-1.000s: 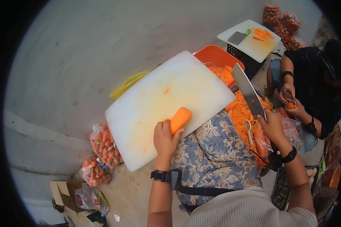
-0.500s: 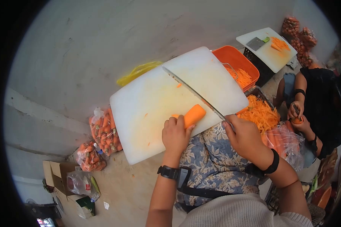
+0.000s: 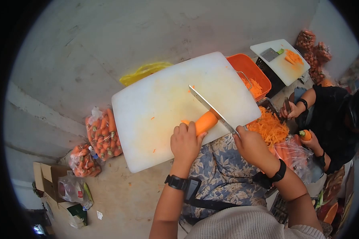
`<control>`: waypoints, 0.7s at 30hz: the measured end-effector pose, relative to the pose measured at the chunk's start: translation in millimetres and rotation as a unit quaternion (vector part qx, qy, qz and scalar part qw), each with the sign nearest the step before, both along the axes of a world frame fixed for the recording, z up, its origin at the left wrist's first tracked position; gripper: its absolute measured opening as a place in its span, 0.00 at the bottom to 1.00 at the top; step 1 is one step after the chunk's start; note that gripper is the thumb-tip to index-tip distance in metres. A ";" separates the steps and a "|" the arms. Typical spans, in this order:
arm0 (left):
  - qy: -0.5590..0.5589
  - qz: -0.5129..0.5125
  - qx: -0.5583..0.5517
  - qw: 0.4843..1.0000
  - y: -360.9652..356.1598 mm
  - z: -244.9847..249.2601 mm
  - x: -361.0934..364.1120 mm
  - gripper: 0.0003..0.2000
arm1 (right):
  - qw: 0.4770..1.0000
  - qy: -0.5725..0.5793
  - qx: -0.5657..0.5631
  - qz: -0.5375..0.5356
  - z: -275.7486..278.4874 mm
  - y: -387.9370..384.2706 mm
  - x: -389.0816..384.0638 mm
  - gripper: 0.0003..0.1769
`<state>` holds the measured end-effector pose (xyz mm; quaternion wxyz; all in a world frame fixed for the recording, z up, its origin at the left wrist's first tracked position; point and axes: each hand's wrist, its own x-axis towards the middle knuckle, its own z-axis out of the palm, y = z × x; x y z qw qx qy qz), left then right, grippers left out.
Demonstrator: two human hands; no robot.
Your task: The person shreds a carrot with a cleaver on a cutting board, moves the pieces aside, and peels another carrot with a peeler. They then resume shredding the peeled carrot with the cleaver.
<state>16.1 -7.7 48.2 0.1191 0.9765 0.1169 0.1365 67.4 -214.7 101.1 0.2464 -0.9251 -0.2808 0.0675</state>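
Observation:
On the white cutting board (image 3: 147, 107), my left hand (image 3: 185, 143) is closed around a peeled carrot (image 3: 205, 122) and steadies it. The carrot points up and to the right. My right hand (image 3: 252, 146) grips the handle of a long knife (image 3: 205, 102), its fingers wrapped so that they mostly hide the handle. The blade slants up to the left and lies against the carrot's far end. Small orange bits are scattered on the board.
An orange bucket (image 3: 243, 63) and a heap of shredded carrot (image 3: 269, 126) lie right of the board. Bagged carrots (image 3: 103, 133) stand at left. A co-worker (image 3: 331, 115) at right holds a tool and a carrot. Behind is another board (image 3: 281, 71) with a cleaver (image 3: 270, 54).
My knife has moved from beyond the carrot onto its end. The co-worker's hands have separated, with the tool in one and a carrot in the other. The view has shifted slightly.

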 end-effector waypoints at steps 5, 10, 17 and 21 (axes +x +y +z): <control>-0.043 -0.001 -0.005 0.999 3.4 10.6 2.7 0.24 | 1.000 -0.021 0.013 0.001 12.3 0.9 0.2 0.09; -0.093 0.010 0.008 0.996 10.6 45.6 -4.2 0.23 | 0.995 -0.069 0.064 0.014 32.4 8.2 -3.5 0.10; 0.010 0.009 0.027 1.000 6.1 -7.0 -5.2 0.25 | 0.998 0.041 -0.047 0.020 -10.4 12.3 20.9 0.09; -0.020 0.007 0.028 0.999 8.3 -5.4 -3.3 0.25 | 0.996 0.046 -0.071 0.015 -6.5 13.4 17.4 0.10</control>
